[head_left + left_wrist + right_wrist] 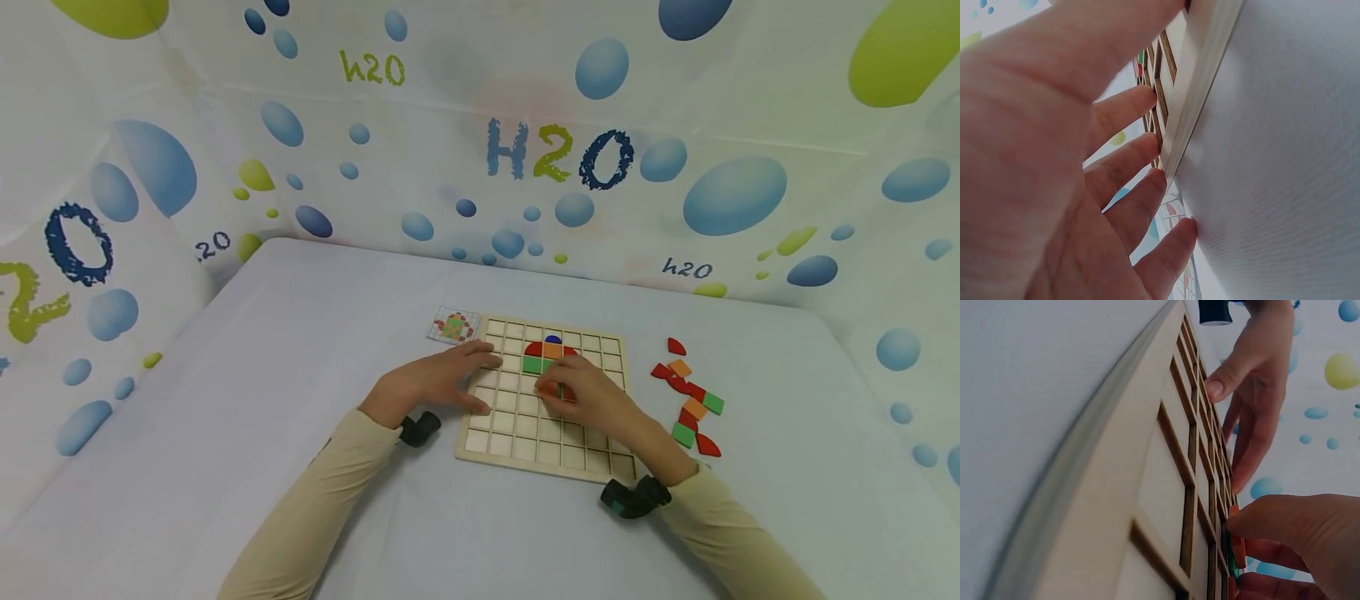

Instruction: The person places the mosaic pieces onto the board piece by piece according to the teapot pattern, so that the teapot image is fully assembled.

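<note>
A wooden grid board (pixel 480 457) lies on the table with several coloured tiles set in its squares. My left hand (pixel 435 382) rests at the board's left edge, fingers spread, fingertips on the frame and outer squares. Over the middle of the board, my right hand (pixel 592 398) pinches an orange tile (pixel 1237 540) between thumb and fingers, tilted at the grid surface. Above it sit a green tile (pixel 532 364), a red curved tile (pixel 533 349), an orange square (pixel 552 351) and a blue half-round tile (pixel 553 339). The right hand hides part of the tiles.
A small pattern card (pixel 453 325) lies beyond the left hand, by the board's upper left corner. To the right of the board are scattered loose tiles, among them a green square (pixel 713 403), an orange square (pixel 679 368) and a red curved piece (pixel 707 445).
</note>
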Available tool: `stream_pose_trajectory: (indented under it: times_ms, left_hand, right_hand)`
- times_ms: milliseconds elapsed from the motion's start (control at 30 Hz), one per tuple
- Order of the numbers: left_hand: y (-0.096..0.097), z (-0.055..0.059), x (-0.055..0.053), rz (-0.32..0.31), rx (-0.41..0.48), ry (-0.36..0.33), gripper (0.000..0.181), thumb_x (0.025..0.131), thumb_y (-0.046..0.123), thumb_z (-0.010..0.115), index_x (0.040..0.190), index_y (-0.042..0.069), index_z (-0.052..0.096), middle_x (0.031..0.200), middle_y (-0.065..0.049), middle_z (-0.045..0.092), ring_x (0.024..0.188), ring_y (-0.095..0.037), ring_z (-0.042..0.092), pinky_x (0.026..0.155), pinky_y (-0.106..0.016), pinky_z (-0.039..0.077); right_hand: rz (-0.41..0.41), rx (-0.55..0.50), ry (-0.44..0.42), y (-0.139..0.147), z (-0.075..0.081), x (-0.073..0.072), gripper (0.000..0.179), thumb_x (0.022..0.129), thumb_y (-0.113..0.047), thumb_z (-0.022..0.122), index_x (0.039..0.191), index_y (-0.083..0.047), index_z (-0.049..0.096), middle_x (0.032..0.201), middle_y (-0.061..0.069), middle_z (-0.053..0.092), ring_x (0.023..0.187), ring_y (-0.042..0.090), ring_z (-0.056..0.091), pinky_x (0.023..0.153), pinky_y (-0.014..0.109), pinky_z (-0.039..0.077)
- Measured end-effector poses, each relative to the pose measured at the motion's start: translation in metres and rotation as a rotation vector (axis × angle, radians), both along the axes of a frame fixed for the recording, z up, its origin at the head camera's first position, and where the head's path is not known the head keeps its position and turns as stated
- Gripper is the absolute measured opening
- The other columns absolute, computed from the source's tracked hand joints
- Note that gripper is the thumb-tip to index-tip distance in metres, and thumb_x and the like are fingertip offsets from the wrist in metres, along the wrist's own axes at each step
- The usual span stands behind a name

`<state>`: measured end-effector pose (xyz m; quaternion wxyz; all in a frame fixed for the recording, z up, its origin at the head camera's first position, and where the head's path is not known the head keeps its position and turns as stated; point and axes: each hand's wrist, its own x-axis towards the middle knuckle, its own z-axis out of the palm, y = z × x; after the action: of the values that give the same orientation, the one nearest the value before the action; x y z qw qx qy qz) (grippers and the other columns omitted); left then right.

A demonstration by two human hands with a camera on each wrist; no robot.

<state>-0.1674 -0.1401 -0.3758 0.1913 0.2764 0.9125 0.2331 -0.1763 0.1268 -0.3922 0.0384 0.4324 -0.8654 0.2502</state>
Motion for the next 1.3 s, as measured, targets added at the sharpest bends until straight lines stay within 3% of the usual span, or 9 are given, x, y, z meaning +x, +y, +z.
stream_pose_trajectory:
  times_ms: [300, 533, 800, 1067, 1300]
  left_hand:
    - [0.001, 0.000, 0.000, 0.005, 0.004, -0.011, 0.073, 0.090, 0.033, 0.072, 0.148, 0.007, 0.039, 0.158, -0.016, 0.023, 0.147, -0.033, 0.018, 0.115, -0.048, 0.026]
    - [0.000, 0.000, 0.000, 0.010, 0.004, -0.013, 0.073, 0.089, 0.034, 0.072, 0.149, 0.008, 0.039, 0.158, -0.015, 0.023, 0.148, -0.033, 0.017, 0.115, -0.049, 0.026]
    - [0.000, 0.000, 0.000, 0.008, 0.013, -0.015, 0.073, 0.089, 0.035, 0.072, 0.149, 0.008, 0.038, 0.159, -0.015, 0.023, 0.147, -0.033, 0.019, 0.114, -0.049, 0.027]
    - [0.001, 0.002, 0.001, 0.018, 0.021, -0.024, 0.074, 0.088, 0.035, 0.073, 0.149, 0.008, 0.039, 0.159, -0.013, 0.023, 0.147, -0.032, 0.022, 0.114, -0.047, 0.029]
    - [0.001, 0.003, 0.002, 0.021, 0.010, -0.017, 0.074, 0.089, 0.035, 0.073, 0.149, 0.008, 0.039, 0.158, -0.014, 0.023, 0.146, -0.032, 0.022, 0.113, -0.048, 0.029]
  right_hand:
    - [-0.032, 0.014, -0.056, -0.008, -0.001, -0.006, 0.005, 0.087, -0.012, 0.074, 0.090, -0.012, 0.070, 0.089, -0.004, 0.067, 0.083, 0.016, 0.056, 0.078, 0.035, 0.048]
    - [-0.090, -0.014, -0.146, -0.010, 0.000, -0.005, 0.003, 0.089, -0.012, 0.072, 0.092, -0.011, 0.072, 0.100, 0.005, 0.061, 0.075, 0.016, 0.051, 0.067, 0.028, 0.045]
    - [-0.099, -0.003, -0.099, -0.014, -0.002, -0.005, 0.006, 0.089, -0.014, 0.072, 0.094, -0.010, 0.072, 0.093, 0.001, 0.067, 0.084, 0.020, 0.058, 0.075, 0.036, 0.050]
    - [-0.094, -0.012, -0.100, -0.011, -0.003, -0.003, 0.007, 0.089, -0.011, 0.072, 0.096, -0.010, 0.072, 0.104, 0.007, 0.064, 0.098, 0.025, 0.058, 0.085, 0.043, 0.050]
    - [-0.115, -0.062, -0.176, -0.002, -0.001, -0.002, 0.011, 0.089, -0.007, 0.070, 0.100, -0.008, 0.071, 0.104, 0.007, 0.061, 0.081, 0.018, 0.053, 0.072, 0.032, 0.047]
